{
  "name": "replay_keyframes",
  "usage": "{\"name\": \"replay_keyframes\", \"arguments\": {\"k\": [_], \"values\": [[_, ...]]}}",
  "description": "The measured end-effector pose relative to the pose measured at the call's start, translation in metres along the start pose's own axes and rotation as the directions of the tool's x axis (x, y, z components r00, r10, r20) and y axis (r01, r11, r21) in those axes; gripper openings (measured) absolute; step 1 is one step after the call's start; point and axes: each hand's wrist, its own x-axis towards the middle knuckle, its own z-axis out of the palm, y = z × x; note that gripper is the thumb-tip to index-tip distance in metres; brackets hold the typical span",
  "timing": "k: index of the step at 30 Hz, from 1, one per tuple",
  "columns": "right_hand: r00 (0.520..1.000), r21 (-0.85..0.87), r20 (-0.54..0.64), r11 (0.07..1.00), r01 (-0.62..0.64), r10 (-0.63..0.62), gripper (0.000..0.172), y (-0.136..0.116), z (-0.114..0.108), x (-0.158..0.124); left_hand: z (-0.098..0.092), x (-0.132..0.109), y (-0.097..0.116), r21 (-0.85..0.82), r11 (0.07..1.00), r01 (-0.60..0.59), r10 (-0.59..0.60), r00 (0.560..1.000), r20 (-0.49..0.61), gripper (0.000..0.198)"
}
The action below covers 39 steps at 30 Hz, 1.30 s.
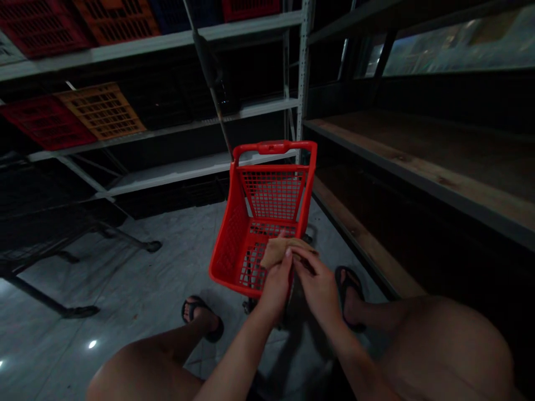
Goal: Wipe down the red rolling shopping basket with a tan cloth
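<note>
Just below center frame, a person's left hand (277,281) and right hand (317,279) meet, pinching a brown cloth (275,252) at the near side of a red cart (234,236). Dim light leaves the material uncertain, but it looks light, limp, best held by its edges.

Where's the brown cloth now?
Head view, below and slightly right of centre: the brown cloth is in the grip of left hand and right hand, over the red cart.

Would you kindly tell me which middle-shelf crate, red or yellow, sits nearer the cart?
The yellow crate; the red crate left of it stands farther from the cart.
</note>
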Motion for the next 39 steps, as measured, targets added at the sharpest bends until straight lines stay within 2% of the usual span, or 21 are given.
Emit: {"name": "replay_keyframes", "arguments": {"k": [3, 4, 7, 9, 10, 12, 14, 16, 18, 20, 22, 25, 27, 29, 33, 35, 37, 39], "values": [[0.972, -0.073, 0.194, 0.985, 0.153, -0.137, 0.05, 0.002, 0.005, 0.01, -0.034, 0.003, 0.005, -0.197, 0.979, -0.053, 0.051, 0.999, -0.014, 0.046], [0.943, -0.127, 0.277, 0.966, 0.225, -0.184, 0.062, 0.005, 0.008, 0.011, -0.051, 0.005, 0.004, -0.182, 0.979, -0.092, 0.086, 0.995, -0.041, 0.044], [0.832, -0.329, 0.492, 0.83, 0.449, -0.255, 0.087, 0.015, 0.018, 0.005, -0.103, 0.003, -0.005, 0.101, 0.984, -0.15, 0.166, 0.97, -0.178, 0.044], [0.8, -0.452, 0.546, 0.716, 0.532, -0.25, 0.088, 0.022, 0.022, 0.001, -0.124, -0.009, -0.016, 0.347, 0.932, -0.103, 0.193, 0.952, -0.237, 0.055], [0.798, -0.497, 0.548, 0.671, 0.551, -0.249, 0.084, 0.026, 0.024, -0.001, -0.126, -0.018, -0.021, 0.443, 0.892, -0.085, 0.204, 0.952, -0.229, 0.061], [0.804, -0.56, 0.538, 0.606, 0.565, -0.253, 0.079, 0.034, 0.025, -0.001, -0.111, -0.04, -0.028, 0.585, 0.804, -0.104, 0.231, 0.962, -0.145, 0.067], [0.802, -0.579, 0.531, 0.574, 0.58, -0.275, 0.077, 0.041, 0.024, 0.001, -0.078, -0.059, -0.03, 0.681, 0.708, -0.189, 0.264, 0.964, -0.008, 0.062], [0.799, -0.575, 0.522, 0.569, 0.588, -0.299, 0.075, 0.048, 0.021, 0.003, -0.045, -0.068, -0.029, 0.728, 0.647, -0.227, 0.276, 0.96, 0.054, 0.055], [0.793, -0.573, 0.521, 0.56, 0.599, -0.316, 0.073, 0.05, 0.015, 0.007, -0.029, -0.068, -0.027, 0.742, 0.624, -0.245, 0.275, 0.958, 0.085, 0.055], [0.783, -0.587, 0.543, 0.53, 0.612, -0.304, 0.074, 0.05, 0.006, 0.012, -0.039, -0.063, -0.028, 0.751, 0.602, -0.27, 0.277, 0.953, 0.12, 0.055], [0.773, -0.607, 0.578, 0.494, 0.622, -0.262, 0.075, 0.046, -0.003, 0.017, -0.07, -0.057, -0.034, 0.771, 0.583, -0.258, 0.274, 0.955, 0.112, 0.052], [0.752, -0.61, 0.626, 0.472, 0.636, -0.205, 0.068, 0.041, -0.013, 0.022, -0.12, -0.049, -0.046, 0.797, 0.573, -0.191, 0.261, 0.964, 0.044, 0.048], [0.741, -0.601, 0.642, 0.471, 0.646, -0.198, 0.062, 0.038, -0.014, 0.023, -0.133, -0.048, -0.052, 0.793, 0.579, -0.19, 0.27, 0.962, 0.034, 0.047], [0.741, -0.604, 0.643, 0.465, 0.647, -0.194, 0.059, 0.036, -0.012, 0.022, -0.121, -0.05, -0.052, 0.767, 0.611, -0.195, 0.288, 0.958, 0.015, 0.046], [0.745, -0.611, 0.643, 0.469, 0.638, -0.175, 0.056, 0.035, -0.014, 0.024, -0.059, -0.061, -0.045, 0.738, 0.643, -0.207, 0.322, 0.947, -0.015, 0.053], [0.732, -0.593, 0.662, 0.484, 0.643, -0.161, 0.053, 0.035, -0.024, 0.031, -0.041, -0.065, -0.041, 0.741, 0.621, -0.254, 0.345, 0.938, 0.033, 0.059], [0.69, -0.555, 0.71, 0.495, 0.669, -0.136, 0.049, 0.035, -0.039, 0.04, -0.046, -0.065, -0.04, 0.74, 0.583, -0.335, 0.362, 0.923, 0.132, 0.06], [0.629, -0.506, 0.771, 0.502, 0.701, -0.101, 0.045, 0.034, -0.053, 0.049, -0.068, -0.06, -0.042, 0.745, 0.54, -0.392, 0.377, 0.904, 0.202, 0.056]]}}
